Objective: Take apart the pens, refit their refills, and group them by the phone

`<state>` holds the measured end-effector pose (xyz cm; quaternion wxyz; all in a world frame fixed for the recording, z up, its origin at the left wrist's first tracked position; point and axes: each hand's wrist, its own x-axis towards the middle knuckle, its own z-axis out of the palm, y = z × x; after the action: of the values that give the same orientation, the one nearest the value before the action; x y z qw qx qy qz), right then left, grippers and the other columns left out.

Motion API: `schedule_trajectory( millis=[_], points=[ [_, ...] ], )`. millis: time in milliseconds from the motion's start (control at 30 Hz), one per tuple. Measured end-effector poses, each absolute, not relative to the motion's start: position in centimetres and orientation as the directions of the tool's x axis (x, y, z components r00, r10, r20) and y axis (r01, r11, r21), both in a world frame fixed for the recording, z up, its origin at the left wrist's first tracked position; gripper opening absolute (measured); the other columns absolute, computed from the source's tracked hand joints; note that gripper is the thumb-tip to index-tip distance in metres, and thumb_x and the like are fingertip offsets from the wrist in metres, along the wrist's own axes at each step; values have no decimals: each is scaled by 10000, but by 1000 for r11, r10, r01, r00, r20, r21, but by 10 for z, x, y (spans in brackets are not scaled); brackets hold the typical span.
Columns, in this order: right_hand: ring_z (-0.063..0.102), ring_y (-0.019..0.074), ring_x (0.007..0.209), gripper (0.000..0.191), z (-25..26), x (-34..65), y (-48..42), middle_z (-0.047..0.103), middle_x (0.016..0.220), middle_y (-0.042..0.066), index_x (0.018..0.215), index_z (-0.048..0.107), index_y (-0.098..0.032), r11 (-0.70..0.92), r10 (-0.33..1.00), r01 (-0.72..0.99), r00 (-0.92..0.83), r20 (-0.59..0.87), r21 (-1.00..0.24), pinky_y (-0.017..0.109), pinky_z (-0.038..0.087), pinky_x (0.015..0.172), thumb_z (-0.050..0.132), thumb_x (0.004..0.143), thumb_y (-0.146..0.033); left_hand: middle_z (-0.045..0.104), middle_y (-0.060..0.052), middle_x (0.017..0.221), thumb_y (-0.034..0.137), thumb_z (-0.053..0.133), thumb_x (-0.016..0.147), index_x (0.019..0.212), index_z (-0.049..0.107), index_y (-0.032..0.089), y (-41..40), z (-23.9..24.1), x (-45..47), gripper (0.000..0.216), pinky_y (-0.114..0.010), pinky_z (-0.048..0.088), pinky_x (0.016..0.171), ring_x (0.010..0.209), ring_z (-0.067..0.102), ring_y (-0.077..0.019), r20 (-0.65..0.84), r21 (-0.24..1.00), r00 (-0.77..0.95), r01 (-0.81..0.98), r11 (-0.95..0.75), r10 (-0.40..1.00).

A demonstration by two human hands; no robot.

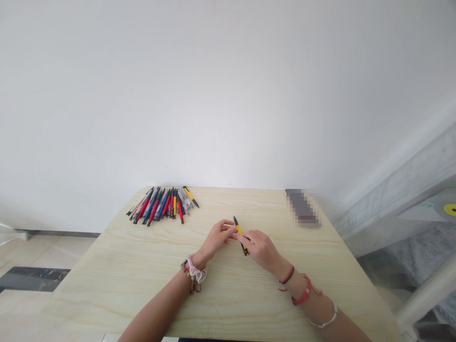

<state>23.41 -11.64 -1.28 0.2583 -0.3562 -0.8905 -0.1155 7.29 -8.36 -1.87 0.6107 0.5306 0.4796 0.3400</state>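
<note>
A yellow-and-black pen (239, 230) is between my two hands above the middle of the table, its black tip pointing away from me and slightly left. My right hand (262, 249) grips it near the lower end, with the fingers closed around the barrel. My left hand (216, 238) is just left of the pen, its fingers curved and apart. The left fingertips come close to the barrel; whether they touch it I cannot tell. At the table's back left lies a loose pile of pens (160, 204) in red, blue, yellow, clear and black.
The light wooden table (242, 299) stands against a white wall (228, 95). A dark flat object (302, 209), blurred by pixels, lies at the back right. One yellow-and-black pen (191, 196) rests at the right side of the pile.
</note>
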Motion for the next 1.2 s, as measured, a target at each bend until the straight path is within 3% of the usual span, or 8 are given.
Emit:
schedule_trajectory(
  millis=[167,333,433,567,700,867,1033,1200],
  points=[
    [484,130,580,198,-20,230,-116,555,638,35,785,598,-155,734,625,679,-684,377,14,246,367,528,403,811,-140,614,-41,810,216,488,701,813,521,149,-81,-25,71,135,-201,430,525,595,589,-104,-111,938,251,345,19,961],
    [519,140,695,186,-22,235,-114,586,752,47,878,574,-160,699,710,696,-645,284,-166,234,395,604,413,794,-126,619,-25,797,188,442,713,804,559,158,-80,-22,65,152,-226,428,626,600,561,-100,-6,771,265,615,-164,964],
    [529,129,701,175,-20,237,-113,592,771,40,863,567,-163,584,812,747,-539,225,-318,222,393,622,406,799,-149,613,-25,752,263,440,735,775,569,165,-83,-15,63,167,-238,406,629,634,544,-119,-10,652,317,722,-234,949],
    [513,115,590,158,-15,237,-111,582,649,13,719,550,-159,281,958,841,-273,86,-463,204,354,523,448,781,-263,599,-19,695,413,470,710,687,569,176,-95,-4,68,257,-238,371,586,649,530,-140,-83,543,410,783,-304,908],
    [479,110,520,262,-11,236,-109,563,569,1,606,528,-166,130,988,893,-154,-21,-431,204,274,457,473,747,-381,591,-5,706,399,506,682,682,568,188,-109,-1,79,220,-223,340,549,645,521,-134,-130,499,477,789,-359,869],
    [483,103,532,187,-8,237,-109,580,581,3,580,535,-170,58,989,922,-106,-104,-383,200,244,461,486,723,-280,588,-10,731,346,509,691,709,569,187,-110,-4,83,171,-219,337,543,676,528,-140,-182,478,500,797,-368,846],
    [503,109,558,197,-7,242,-106,596,603,15,587,549,-170,35,991,940,-75,-107,-339,202,242,464,449,736,-251,588,-25,750,325,444,749,718,564,181,-103,-4,77,190,-231,356,597,707,529,-143,-124,478,444,811,-339,887],
    [537,135,608,183,-6,238,-105,609,639,29,640,570,-174,24,995,979,-44,-94,-203,218,230,458,450,739,-271,594,-27,748,309,401,775,722,561,180,-97,-6,73,212,-236,357,618,708,529,-142,-92,489,399,816,-308,912]
  ],
)
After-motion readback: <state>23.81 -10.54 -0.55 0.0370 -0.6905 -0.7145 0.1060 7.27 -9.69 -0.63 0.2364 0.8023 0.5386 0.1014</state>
